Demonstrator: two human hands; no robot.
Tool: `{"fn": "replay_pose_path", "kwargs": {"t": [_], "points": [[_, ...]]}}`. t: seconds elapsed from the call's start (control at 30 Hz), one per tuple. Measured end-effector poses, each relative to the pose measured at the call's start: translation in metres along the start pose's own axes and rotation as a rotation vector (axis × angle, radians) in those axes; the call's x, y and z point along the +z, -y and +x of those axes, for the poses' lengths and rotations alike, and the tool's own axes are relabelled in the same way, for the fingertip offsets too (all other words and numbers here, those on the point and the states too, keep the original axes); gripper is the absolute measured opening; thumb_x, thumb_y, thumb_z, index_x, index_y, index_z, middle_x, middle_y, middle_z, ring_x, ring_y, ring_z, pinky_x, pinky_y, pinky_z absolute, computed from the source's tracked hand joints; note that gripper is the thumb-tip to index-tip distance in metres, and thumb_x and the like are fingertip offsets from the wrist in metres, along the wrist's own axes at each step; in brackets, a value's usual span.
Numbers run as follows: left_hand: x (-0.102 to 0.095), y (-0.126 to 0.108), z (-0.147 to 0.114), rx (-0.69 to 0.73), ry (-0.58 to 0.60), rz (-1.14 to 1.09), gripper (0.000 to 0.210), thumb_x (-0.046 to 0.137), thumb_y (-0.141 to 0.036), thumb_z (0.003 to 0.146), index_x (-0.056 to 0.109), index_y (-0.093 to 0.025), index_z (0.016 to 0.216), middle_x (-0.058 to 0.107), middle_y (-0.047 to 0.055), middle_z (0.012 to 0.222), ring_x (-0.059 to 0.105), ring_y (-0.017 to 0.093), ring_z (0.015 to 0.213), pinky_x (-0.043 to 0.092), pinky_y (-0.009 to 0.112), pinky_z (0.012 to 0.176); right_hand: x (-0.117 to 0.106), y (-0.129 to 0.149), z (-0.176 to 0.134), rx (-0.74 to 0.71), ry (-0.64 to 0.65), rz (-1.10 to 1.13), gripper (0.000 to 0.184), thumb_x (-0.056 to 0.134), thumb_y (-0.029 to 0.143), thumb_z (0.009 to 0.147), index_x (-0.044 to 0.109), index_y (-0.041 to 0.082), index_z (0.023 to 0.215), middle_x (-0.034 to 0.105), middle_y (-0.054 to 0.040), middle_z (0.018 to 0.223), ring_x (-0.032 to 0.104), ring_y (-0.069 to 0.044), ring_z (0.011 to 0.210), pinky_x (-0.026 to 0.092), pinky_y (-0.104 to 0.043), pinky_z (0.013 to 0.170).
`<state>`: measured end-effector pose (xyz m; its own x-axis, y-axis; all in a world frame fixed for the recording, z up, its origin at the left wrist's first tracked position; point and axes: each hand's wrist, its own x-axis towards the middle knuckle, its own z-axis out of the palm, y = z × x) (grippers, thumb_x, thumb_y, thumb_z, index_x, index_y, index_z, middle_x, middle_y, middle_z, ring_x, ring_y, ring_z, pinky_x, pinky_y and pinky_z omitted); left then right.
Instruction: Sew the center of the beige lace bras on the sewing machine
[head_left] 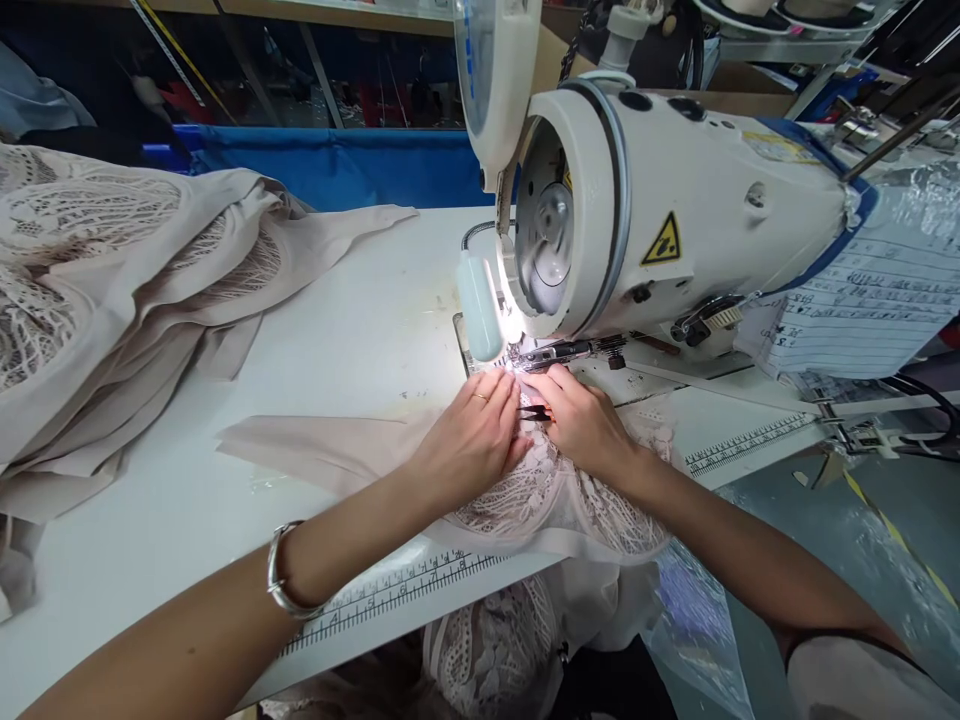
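Observation:
A pale pink lace bra (501, 508) lies on the sewing machine bed, its upper part under the lit needle area. My left hand (471, 425) is closed on the lace just left of the needle, fingers together and thumb tucked lower. Small black thread snips (534, 413) stick out from my right hand (589, 420), which is closed around them. The right fingertips also touch the fabric beside the presser foot (517, 356). Both hands hide the seam itself. A plain fabric strip (315, 445) of the bra trails to the left.
The white sewing machine head (697, 210) rises just beyond my hands, with a small lamp (480, 305) at its left. A pile of lace bras (150, 290) covers the table's left side. More lace (491, 640) hangs below the front edge, where a printed ruler (397, 600) runs.

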<state>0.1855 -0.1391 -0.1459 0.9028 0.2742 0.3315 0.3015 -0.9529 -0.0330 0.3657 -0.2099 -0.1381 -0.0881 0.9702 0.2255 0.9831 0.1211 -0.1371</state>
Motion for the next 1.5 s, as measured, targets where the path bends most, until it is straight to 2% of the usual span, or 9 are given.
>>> {"fn": "replay_pose_path", "kwargs": {"t": [0.13,0.37,0.63,0.73,0.9,1.07,1.27,1.4,1.5], "points": [[-0.008,-0.004,-0.001,0.124,0.054,-0.022,0.034,0.036,-0.01,0.102,0.063,-0.001,0.12,0.065,0.025,0.132,0.061,0.033,0.127,0.047,0.048,0.111,-0.003,-0.005,-0.003,0.001,0.011,0.083,0.03,0.047,0.007,0.094,0.067,0.015,0.115,0.067,-0.0098,0.104,0.064,-0.02,0.088,0.051,-0.028,0.074],[-0.011,0.01,-0.003,0.078,0.13,-0.178,0.027,0.045,-0.007,0.097,0.064,-0.012,0.114,0.058,0.021,0.141,0.051,0.037,0.137,0.046,0.06,0.11,-0.002,-0.008,0.002,0.002,0.016,0.127,0.033,0.048,0.011,0.095,0.067,0.019,0.121,0.067,-0.0084,0.107,0.064,-0.019,0.086,0.051,-0.028,0.074],[-0.006,0.035,0.003,0.073,0.02,-0.342,0.04,0.038,0.0,0.096,0.064,-0.016,0.122,0.064,0.013,0.136,0.052,0.029,0.132,0.047,0.052,0.109,0.001,-0.008,0.019,0.003,0.01,0.091,0.024,0.046,0.01,0.095,0.069,0.018,0.101,0.072,-0.0084,0.103,0.065,-0.019,0.083,0.048,-0.029,0.073],[-0.01,0.038,0.004,0.058,0.065,-0.36,0.038,0.037,-0.006,0.098,0.064,-0.016,0.123,0.066,0.013,0.128,0.057,0.028,0.124,0.048,0.053,0.106,-0.001,-0.009,0.024,-0.002,0.018,0.101,0.024,0.048,0.006,0.091,0.069,0.017,0.094,0.072,-0.0073,0.099,0.065,-0.019,0.084,0.047,-0.029,0.074],[-0.014,0.03,0.004,0.041,0.064,-0.237,0.034,0.052,-0.038,0.101,0.067,-0.009,0.109,0.065,0.021,0.122,0.055,0.037,0.124,0.046,0.058,0.105,-0.019,-0.006,0.004,0.06,-0.026,0.102,0.019,0.053,0.012,0.095,0.07,0.021,0.093,0.069,-0.0032,0.097,0.063,-0.017,0.083,0.041,-0.026,0.066],[-0.015,0.02,0.0,0.189,0.044,-0.227,0.024,0.044,-0.015,0.102,0.064,-0.014,0.115,0.069,0.015,0.12,0.063,0.027,0.111,0.05,0.046,0.097,-0.024,0.003,-0.046,0.123,-0.031,0.035,0.03,0.054,0.044,0.101,0.063,0.019,0.087,0.062,-0.005,0.095,0.056,-0.014,0.068,0.033,-0.026,0.053],[-0.016,0.02,-0.001,0.183,0.063,-0.265,0.023,0.049,-0.031,0.103,0.066,-0.015,0.107,0.068,0.014,0.122,0.061,0.029,0.115,0.049,0.048,0.096,-0.012,-0.009,-0.054,-0.147,-0.134,-0.033,0.04,0.05,0.034,0.103,0.051,0.021,0.065,0.057,-0.0007,0.062,0.052,-0.014,0.06,0.032,-0.028,0.058],[-0.015,0.021,0.001,0.207,0.052,-0.297,0.028,0.039,-0.018,0.105,0.067,-0.015,0.1,0.072,0.011,0.111,0.064,0.023,0.107,0.046,0.045,0.104,-0.02,-0.025,-0.031,-0.019,0.005,0.007,0.016,0.053,0.024,0.095,0.066,0.019,0.102,0.065,0.0019,0.06,0.054,-0.014,0.053,0.027,-0.027,0.053],[-0.015,0.023,0.002,0.208,0.04,-0.322,0.03,0.039,-0.025,0.106,0.067,-0.014,0.108,0.072,0.012,0.109,0.064,0.024,0.105,0.046,0.046,0.103,-0.027,-0.029,-0.015,-0.011,0.181,-0.039,0.058,0.057,0.013,0.082,0.059,0.029,0.138,0.074,0.0038,0.068,0.058,-0.015,0.057,0.024,-0.027,0.054]]}}
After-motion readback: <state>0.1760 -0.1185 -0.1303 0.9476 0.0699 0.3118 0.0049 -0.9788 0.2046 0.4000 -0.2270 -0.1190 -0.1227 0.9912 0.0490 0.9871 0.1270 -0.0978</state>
